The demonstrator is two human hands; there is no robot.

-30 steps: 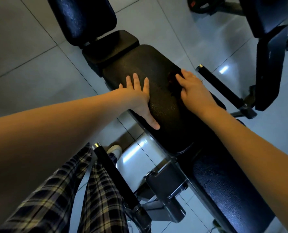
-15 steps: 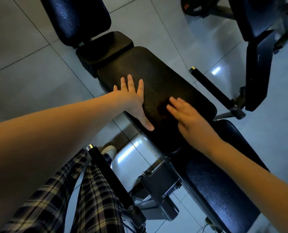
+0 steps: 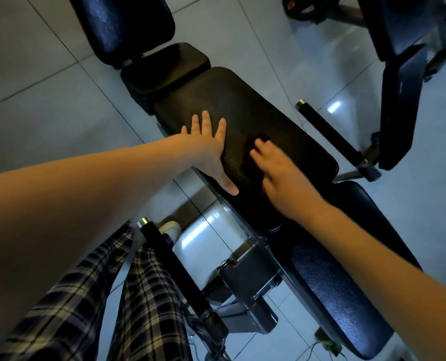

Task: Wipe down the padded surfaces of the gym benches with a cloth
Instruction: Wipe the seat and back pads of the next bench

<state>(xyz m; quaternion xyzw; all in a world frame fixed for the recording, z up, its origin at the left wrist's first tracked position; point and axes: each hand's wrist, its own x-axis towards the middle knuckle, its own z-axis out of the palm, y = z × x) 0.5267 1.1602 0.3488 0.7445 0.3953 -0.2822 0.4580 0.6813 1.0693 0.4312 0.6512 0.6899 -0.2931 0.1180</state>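
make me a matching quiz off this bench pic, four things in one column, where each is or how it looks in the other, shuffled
Things:
1. left hand
2. right hand
3. shoe
4. trousers

Place or look:
a. plaid
b. on the cloth
c. white, on the floor
d. flat on the bare pad, fingers spread

Pairs: 1-d, 2-b, 3-c, 4-a

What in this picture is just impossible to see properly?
Head view:
1. Cloth: mostly hidden under the right hand; only a dark reddish patch shows.
2. Right hand's fingers: motion-blurred, so their grip is unclear.
3. Neighbouring bench: cut off by the top right edge.
4. Small greenish thing on the floor: too small and dim.
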